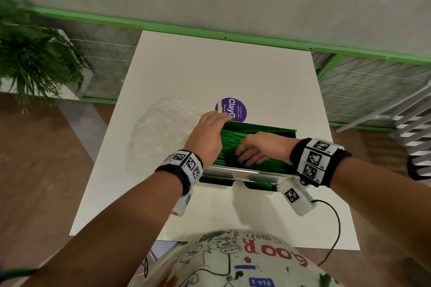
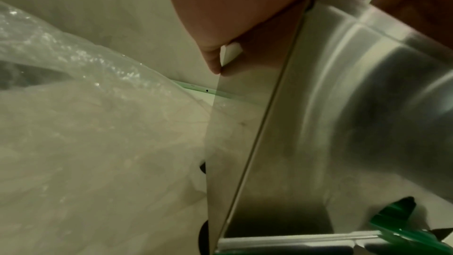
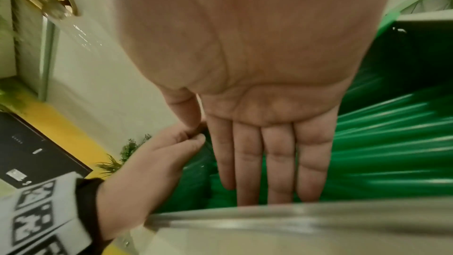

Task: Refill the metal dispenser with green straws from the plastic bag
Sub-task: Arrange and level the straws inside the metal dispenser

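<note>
Green plastic straws [image 1: 256, 129], too many to count, fill one metal dispenser [image 1: 242, 173]; flat right hand [image 1: 255, 150] presses them, left hand [image 1: 207, 133] grips its left end.

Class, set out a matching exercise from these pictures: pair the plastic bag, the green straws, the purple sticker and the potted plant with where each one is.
Things:
1. plastic bag
2. green straws
3. purple sticker
4. potted plant

Places:
A. on the tabletop beyond the dispenser
B. on the floor, left of the table
C. inside the metal dispenser
D. crumpled on the table, left of the dispenser

Pairs: 1-D, 2-C, 3-A, 4-B
</note>
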The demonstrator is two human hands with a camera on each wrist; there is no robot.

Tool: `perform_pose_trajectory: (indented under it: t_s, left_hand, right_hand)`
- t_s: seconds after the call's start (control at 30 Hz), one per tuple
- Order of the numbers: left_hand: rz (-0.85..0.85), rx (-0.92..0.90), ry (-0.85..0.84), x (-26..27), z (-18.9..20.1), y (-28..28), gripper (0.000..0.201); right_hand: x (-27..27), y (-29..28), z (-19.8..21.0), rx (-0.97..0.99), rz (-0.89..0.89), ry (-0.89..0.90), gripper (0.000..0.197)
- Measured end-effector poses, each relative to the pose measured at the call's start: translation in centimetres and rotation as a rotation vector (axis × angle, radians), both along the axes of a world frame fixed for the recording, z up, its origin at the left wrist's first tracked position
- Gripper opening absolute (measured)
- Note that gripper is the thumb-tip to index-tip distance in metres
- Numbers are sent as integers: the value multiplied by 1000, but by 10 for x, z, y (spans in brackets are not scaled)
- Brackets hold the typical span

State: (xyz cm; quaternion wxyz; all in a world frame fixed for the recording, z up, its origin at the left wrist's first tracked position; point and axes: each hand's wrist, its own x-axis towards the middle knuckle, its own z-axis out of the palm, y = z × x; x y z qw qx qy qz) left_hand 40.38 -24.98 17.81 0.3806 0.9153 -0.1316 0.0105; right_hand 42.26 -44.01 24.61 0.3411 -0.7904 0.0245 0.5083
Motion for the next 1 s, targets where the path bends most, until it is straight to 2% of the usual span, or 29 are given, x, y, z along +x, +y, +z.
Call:
perform_pose_trajectory:
  t_s: [0.2, 0.27, 0.37, 0.4, 0.47, 0.5, 0.6, 0.73, 0.77, 0.83, 0.9, 0.93, 1.0]
  left_hand:
    - [-1, 8, -29, -1, -4, 2, 58]
    - [0, 8, -31, 0, -4, 2, 58]
    - [2, 7, -12, 0, -2, 1, 58]
    - [2, 8, -5, 1, -2, 1, 59]
    - [4, 5, 9, 2, -3, 1, 62]
    - [4, 3, 15, 2, -3, 1, 63]
    - [4, 12, 17, 2, -2, 0, 63]
    - [0, 18, 19, 2, 0, 1, 61]
    - [1, 18, 20, 2, 0, 1, 62]
    - [5, 22, 22, 3, 0, 0, 64]
    - [11, 26, 18, 3, 0, -1, 63]
    - [13, 25, 17, 3, 0, -1, 62]
    - [9, 16, 15, 3, 0, -1, 60]
  right_hand:
    - [-29, 14, 2, -75, 277, 19, 64]
    - [-30, 22, -6, -39, 271, 24, 71]
    - [-25, 31, -18, 88, 214, -113, 83]
    - [-23, 31, -19, 107, 197, -159, 76]
    - [-18, 30, -15, 140, 188, -234, 49]
    - [-16, 28, -11, 133, 210, -236, 46]
    - [-9, 21, 1, 7, 347, -75, 66]
    - [-3, 18, 20, -134, 379, 64, 74]
    - [-2, 17, 23, -146, 392, 64, 69]
    - [-1, 15, 27, -139, 438, -72, 48]
    - [-1, 14, 32, -157, 488, -249, 39]
    - [-1, 14, 33, -168, 507, -311, 35]
    - [-3, 15, 33, -237, 558, -412, 41]
